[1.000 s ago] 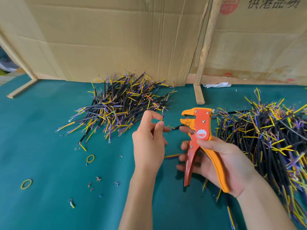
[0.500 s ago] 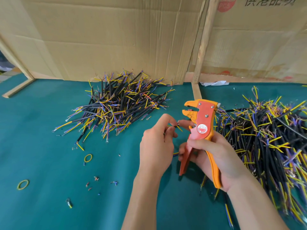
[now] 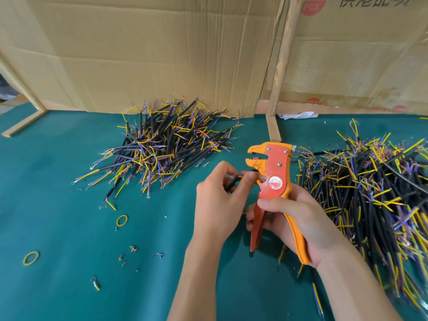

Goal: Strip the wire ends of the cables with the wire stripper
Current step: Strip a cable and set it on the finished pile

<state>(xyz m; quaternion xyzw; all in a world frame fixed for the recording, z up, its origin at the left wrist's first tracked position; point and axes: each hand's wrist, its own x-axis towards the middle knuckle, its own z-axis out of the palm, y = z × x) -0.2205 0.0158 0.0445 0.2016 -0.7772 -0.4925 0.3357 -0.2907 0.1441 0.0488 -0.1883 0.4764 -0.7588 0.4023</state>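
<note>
Our left hand [image 3: 215,202] pinches a short black cable [image 3: 234,183] between thumb and curled fingers, its far end reaching toward the open jaws of the wire stripper [image 3: 274,179], just left of its head. Whether the wire tip sits inside the jaws we cannot tell. Our right hand [image 3: 298,218] wraps curled fingers round the stripper's orange handles, which stand spread. Left of the stripper and farther back lies a pile of cables [image 3: 162,147]; right of it, a larger heap of cables [image 3: 370,193]. Near-left of the stripper, on the green mat [image 3: 58,205], lie two yellow rubber bands [image 3: 121,220] and small insulation scraps [image 3: 133,249]. Behind the stripper stands a cardboard wall [image 3: 150,54].
</note>
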